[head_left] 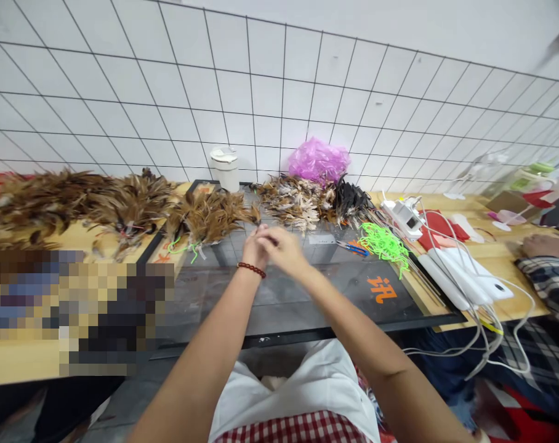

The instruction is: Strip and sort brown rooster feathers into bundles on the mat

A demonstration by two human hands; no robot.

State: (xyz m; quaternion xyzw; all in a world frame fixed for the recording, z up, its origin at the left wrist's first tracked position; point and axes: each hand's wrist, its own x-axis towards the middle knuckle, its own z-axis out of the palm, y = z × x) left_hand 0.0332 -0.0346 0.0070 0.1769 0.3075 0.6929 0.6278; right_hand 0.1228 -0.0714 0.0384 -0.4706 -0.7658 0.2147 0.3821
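Note:
My left hand [254,248] and my right hand [285,249] meet above a dark cutting mat [307,295], fingers pinched together on something small that I cannot make out. A red bead bracelet [251,269] circles my left wrist. Just beyond the hands lies a bundle of brown feathers [210,216] tied with green cord. A second heap of mixed pale and black feathers [307,200] lies behind and to the right.
More brown feathers [67,203] cover the table's left. A white cup [225,167] and a pink plastic bag [319,160] stand by the gridded wall. Neon green cords [385,243], scissors [352,247] and white devices with cables [464,277] lie right. Another person's sleeve [545,280] rests far right.

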